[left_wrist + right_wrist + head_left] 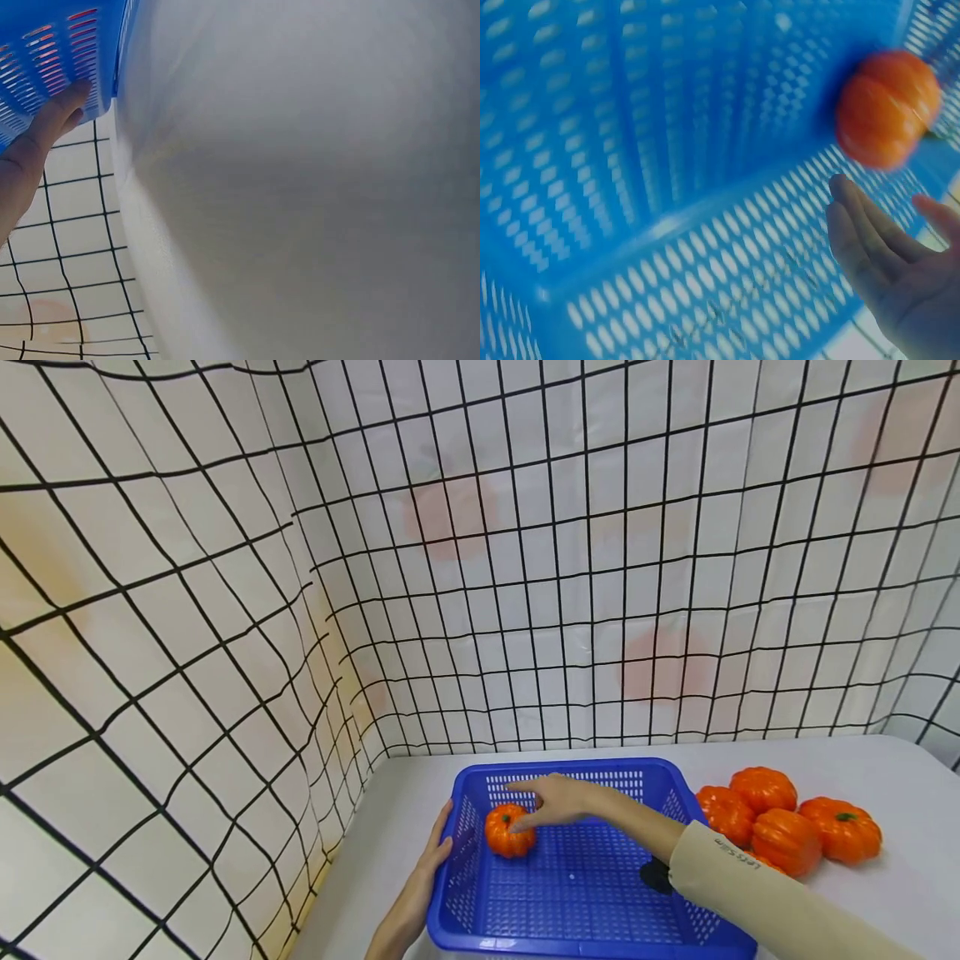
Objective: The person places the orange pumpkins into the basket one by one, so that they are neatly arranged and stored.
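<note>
Right arm: beige long sleeve [757, 893], small dark lettering near cuff; left forearm bare.

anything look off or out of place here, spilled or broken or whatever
Nothing stands out. One pumpkin sits in the blue basket under the open right hand, which isn't gripping it. The left hand rests on the basket's outer wall. Four more pumpkins sit grouped on the table, none visibly damaged.

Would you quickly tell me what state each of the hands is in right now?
Left hand: open, fingers resting against the blue basket outer wall.
Right hand: open, holding nothing, just beside the pumpkin inside the basket.
</note>
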`<move>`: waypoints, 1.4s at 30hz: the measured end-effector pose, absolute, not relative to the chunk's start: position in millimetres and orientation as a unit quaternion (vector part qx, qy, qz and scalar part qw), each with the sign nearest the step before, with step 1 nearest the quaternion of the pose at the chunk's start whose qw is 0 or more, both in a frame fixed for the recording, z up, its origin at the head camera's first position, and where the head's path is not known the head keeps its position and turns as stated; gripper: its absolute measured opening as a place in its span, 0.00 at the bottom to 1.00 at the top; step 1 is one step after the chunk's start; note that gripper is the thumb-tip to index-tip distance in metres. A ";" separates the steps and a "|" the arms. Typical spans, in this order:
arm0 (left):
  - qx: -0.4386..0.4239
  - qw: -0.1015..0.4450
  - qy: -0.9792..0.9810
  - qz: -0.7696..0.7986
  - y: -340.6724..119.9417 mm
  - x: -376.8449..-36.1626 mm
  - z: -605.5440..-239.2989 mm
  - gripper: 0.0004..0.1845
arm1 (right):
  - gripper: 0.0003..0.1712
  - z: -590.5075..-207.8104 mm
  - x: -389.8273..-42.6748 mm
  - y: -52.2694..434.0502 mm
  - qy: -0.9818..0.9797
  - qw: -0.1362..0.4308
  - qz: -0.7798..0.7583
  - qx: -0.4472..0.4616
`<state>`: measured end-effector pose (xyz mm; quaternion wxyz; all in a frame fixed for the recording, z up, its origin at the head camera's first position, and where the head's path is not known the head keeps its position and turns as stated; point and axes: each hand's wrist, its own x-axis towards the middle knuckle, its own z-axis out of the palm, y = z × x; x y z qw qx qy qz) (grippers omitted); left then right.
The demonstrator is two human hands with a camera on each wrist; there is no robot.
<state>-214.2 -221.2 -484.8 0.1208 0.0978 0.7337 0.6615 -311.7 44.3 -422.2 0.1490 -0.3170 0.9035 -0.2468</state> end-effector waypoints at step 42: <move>0.099 0.146 0.734 0.655 -223.9 -210.6 -484.0 0.33 | 0.55 -483.0 -215.9 427.0 0.972 -0.018 -0.231 -0.043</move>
